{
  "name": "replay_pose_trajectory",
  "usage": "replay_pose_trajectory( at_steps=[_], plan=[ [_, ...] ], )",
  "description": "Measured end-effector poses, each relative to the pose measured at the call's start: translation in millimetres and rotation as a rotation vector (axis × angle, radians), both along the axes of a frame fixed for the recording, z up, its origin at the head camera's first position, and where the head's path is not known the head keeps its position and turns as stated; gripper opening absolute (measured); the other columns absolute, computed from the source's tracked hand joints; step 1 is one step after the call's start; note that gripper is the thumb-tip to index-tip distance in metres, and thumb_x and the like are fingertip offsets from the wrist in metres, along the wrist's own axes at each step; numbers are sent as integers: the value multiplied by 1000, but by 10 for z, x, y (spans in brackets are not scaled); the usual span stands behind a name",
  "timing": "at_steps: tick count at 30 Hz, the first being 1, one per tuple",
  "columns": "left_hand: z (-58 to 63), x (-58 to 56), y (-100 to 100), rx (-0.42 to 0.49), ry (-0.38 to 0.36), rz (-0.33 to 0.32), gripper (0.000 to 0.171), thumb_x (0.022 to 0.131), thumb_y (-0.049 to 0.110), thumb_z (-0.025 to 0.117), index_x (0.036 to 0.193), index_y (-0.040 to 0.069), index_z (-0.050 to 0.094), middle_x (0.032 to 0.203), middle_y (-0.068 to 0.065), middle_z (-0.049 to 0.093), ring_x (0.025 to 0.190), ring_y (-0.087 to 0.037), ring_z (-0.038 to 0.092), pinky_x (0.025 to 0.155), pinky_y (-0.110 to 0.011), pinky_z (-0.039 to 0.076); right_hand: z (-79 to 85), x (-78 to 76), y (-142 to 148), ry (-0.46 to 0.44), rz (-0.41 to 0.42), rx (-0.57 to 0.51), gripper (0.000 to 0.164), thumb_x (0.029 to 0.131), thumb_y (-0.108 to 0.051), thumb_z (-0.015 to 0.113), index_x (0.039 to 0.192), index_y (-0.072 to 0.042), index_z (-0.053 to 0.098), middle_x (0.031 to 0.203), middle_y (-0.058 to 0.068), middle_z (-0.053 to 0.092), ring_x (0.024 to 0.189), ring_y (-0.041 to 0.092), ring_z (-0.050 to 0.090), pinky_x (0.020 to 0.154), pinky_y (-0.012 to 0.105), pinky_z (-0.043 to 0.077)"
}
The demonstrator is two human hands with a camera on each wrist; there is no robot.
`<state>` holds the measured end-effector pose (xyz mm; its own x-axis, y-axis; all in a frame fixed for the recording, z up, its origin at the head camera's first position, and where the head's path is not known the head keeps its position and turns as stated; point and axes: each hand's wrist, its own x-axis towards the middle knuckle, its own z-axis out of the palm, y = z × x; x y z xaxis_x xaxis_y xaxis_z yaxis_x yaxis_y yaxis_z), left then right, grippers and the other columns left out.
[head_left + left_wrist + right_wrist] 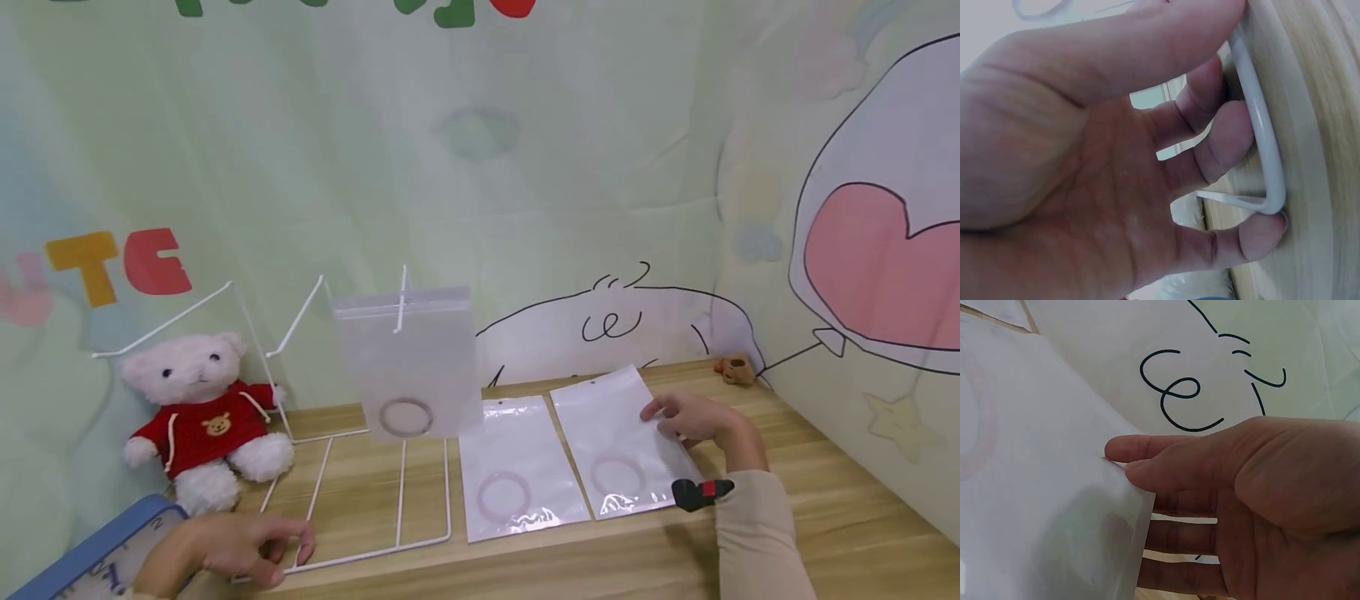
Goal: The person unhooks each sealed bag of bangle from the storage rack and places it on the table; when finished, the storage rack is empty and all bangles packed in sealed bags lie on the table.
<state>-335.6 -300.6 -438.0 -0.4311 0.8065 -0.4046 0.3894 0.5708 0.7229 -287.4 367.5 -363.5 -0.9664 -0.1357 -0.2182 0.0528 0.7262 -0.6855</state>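
Note:
At the near left corner of a white wire rack [447, 483], my left hand [232, 546] grips the bottom bar. The left wrist view shows its thumb and fingers about the white bar [1261, 125]. On one of the rack's hooks hangs a clear zip bag [405, 358] with a ring-shaped item [407, 417] inside. Two more flat bags lie on the table, each with a pale pink ring. My right hand [697, 421] pinches the edge of the right-hand bag [1054, 462] between thumb and forefinger; the left-hand bag [510, 446] lies beside it, untouched.
A white teddy bear [198, 417] in a red sweater sits behind the rack's left side. A blue-framed panel [90, 542] with numbers stands at the lower left. A small brown figure [735, 368] is in the table's far right corner. Printed fabric walls enclose the wooden table [810, 475].

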Motion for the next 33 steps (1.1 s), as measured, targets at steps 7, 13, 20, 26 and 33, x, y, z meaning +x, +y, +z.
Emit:
replay_pose_trajectory(
  at_steps=[7,13,20,26,33],
  plan=[
    [28,3,13,-18,-5,29,26,89,20,70,112,27,60,87,9,54,78,-7,51,63,-24,36,76,6,-70,-41,6,75,33,91,-4,58,123,-1,64,130,27,51,107,34,55,88,50,50],
    [369,209,230,1,3,-5,25,89,13,68,110,23,59,84,10,52,74,-4,50,61,-22,35,93,26,-77,-73,6,84,34,93,-2,56,127,-3,61,124,24,49,100,31,50,81,43,48],
    [212,127,155,-3,-14,34,25,89,13,69,110,22,60,85,7,54,75,-7,51,62,-23,35,98,70,-11,-2,97,114,42,91,1,56,133,0,56,131,34,49,116,46,51,90,51,47],
    [246,159,174,-8,10,13,24,89,14,69,109,23,60,83,10,53,75,-4,51,62,-22,35,108,96,-49,73,107,133,47,93,-4,59,139,-3,52,141,35,45,130,56,40,101,66,34],
    [223,158,152,-2,14,5,25,89,13,68,109,25,59,84,11,53,76,-5,51,63,-22,36,153,26,-179,204,292,-21,45,98,-6,54,142,-3,49,143,32,46,128,52,46,100,60,40]
  ],
)
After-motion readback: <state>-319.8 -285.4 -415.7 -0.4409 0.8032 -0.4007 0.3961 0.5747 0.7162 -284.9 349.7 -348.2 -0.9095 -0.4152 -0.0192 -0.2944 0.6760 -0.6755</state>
